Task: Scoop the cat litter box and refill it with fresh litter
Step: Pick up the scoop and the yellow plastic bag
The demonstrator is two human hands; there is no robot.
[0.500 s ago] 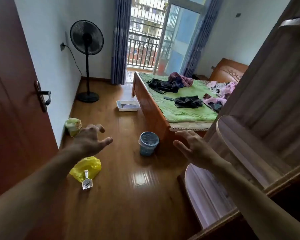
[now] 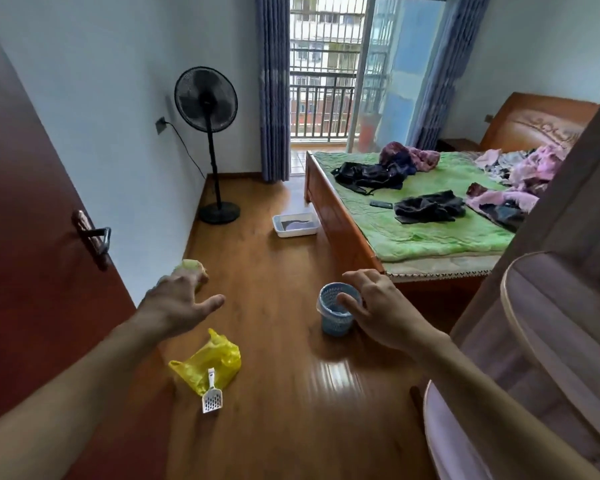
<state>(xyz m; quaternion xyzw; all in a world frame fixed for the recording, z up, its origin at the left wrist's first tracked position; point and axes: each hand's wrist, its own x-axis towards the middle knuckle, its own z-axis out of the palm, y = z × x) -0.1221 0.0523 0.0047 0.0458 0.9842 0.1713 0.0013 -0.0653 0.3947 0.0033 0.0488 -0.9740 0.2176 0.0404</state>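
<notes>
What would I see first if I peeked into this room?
Two bare hands, left and right, reach out over the shiny wood floor, holding nothing. Below the left hand lie a yellow bag and a white scoop; a blue basket stands by the right. Farther off, the litter box sits beside the bed.

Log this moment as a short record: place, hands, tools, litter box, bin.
place: bedroom with a wood floor
left hand: open, in the air, holds nothing
right hand: open, in the air, in front of the blue bin in the picture
scoop: white, on the floor, handle lying on the yellow bag
litter box: white tray on the floor beside the bed, far from both hands
blue bin: upright on the floor
</notes>
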